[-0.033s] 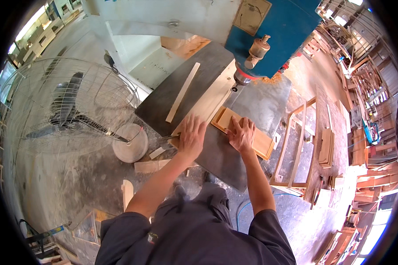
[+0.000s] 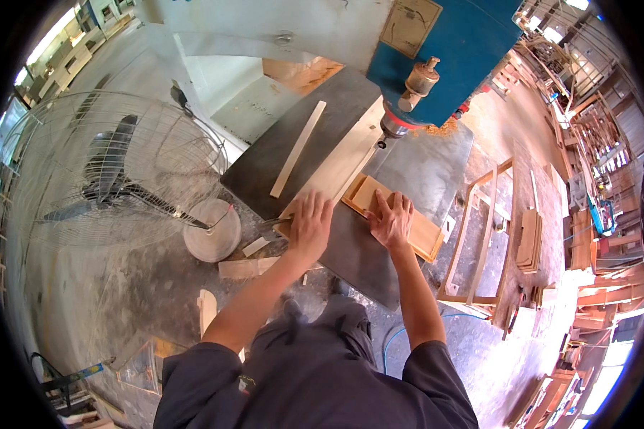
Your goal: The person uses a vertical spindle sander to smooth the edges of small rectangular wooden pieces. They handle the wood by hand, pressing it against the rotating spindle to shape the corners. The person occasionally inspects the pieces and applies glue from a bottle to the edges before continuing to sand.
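One plank [image 2: 342, 161] lies under the flat, open left hand [image 2: 310, 225]; one panel [image 2: 426, 236] under the open right hand [image 2: 391, 220], both on the counter [image 2: 350, 261].

The table [image 2: 350, 261] is carrying a strip [image 2: 298, 150] beyond the left hand [image 2: 310, 223], a plank [image 2: 347, 154] running forward from under that hand, and a panel [image 2: 425, 234] beneath the right hand [image 2: 391, 220].

Smooth-looking wood for long board [image 2: 342, 159] and panel [image 2: 426, 234]; dull-sheened metal tabletop [image 2: 358, 261]; matt cloth shirt [image 2: 315, 397].
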`<action>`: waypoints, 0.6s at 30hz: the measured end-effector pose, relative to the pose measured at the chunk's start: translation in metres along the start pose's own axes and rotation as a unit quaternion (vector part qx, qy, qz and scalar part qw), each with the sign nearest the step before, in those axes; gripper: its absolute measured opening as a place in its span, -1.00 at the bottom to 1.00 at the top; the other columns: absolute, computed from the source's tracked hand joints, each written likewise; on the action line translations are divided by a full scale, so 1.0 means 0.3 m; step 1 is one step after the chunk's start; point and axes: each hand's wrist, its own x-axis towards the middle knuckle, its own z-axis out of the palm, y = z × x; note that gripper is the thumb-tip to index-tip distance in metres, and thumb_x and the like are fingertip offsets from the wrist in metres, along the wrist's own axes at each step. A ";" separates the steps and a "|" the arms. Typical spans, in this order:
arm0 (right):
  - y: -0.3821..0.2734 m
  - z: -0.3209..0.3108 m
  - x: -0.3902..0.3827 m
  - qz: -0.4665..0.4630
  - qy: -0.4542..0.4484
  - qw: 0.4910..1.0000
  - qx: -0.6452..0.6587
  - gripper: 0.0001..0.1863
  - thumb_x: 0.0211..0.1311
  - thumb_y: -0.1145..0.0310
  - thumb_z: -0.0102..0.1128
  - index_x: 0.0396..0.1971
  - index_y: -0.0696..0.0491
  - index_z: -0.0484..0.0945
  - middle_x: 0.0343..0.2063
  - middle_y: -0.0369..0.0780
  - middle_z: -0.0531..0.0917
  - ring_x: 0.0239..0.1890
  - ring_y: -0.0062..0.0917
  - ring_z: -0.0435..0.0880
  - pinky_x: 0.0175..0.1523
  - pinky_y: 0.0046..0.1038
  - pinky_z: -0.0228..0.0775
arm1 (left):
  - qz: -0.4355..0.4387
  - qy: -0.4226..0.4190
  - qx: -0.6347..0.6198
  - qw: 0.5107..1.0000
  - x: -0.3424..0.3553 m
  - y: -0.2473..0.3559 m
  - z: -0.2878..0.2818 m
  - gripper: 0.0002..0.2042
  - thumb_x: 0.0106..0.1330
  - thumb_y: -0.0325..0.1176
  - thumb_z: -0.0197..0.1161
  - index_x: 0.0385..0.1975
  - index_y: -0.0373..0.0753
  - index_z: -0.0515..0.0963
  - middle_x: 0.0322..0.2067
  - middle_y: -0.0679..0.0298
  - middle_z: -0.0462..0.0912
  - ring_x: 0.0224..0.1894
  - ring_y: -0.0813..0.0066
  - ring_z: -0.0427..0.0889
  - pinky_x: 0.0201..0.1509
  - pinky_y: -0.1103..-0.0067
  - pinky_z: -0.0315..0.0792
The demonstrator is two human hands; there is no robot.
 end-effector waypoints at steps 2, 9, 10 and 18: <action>-0.027 -0.020 -0.035 -0.004 -0.002 1.000 -0.003 -0.25 0.09 0.08 0.56 0.35 -0.13 0.61 0.19 0.08 0.51 0.27 0.06 0.45 0.44 0.08 0.23 | 0.012 -0.012 0.016 1.000 -0.087 0.004 -0.033 -0.47 0.37 -0.46 0.18 0.38 -0.29 0.43 0.40 -0.08 0.37 0.54 -0.13 0.26 0.63 0.01 0.14; -0.080 -0.124 -0.157 -0.059 -0.061 0.996 0.042 -0.21 0.06 0.08 0.57 0.38 -0.16 0.59 0.27 0.09 0.49 0.32 0.07 0.44 0.46 0.08 0.25 | -0.048 -0.067 0.027 0.996 -0.409 -0.014 -0.197 -0.37 0.35 -0.45 0.21 0.49 -0.24 0.39 0.19 -0.02 0.51 0.08 -0.03 0.63 0.13 0.08 0.55; -0.078 -0.111 -0.165 -0.058 -0.061 0.995 0.046 -0.20 0.05 0.09 0.58 0.39 -0.17 0.59 0.28 0.08 0.49 0.33 0.08 0.44 0.46 0.09 0.25 | -0.074 -0.121 0.014 0.990 -0.419 -0.010 -0.212 -0.36 0.37 -0.45 0.21 0.50 -0.24 0.38 0.11 -0.01 0.55 -0.02 -0.04 0.67 0.01 0.09 0.59; -0.028 -0.201 -0.227 -0.022 -0.078 0.995 0.055 -0.19 -0.03 0.16 0.65 0.34 -0.22 0.60 0.23 0.00 0.52 0.26 0.03 0.49 0.40 0.03 0.30 | -0.152 -0.021 -0.062 0.986 -0.510 -0.110 -0.425 -0.29 0.27 -0.36 0.32 0.50 -0.26 0.40 -0.30 -0.01 0.68 -0.37 -0.09 0.73 -0.25 0.09 0.62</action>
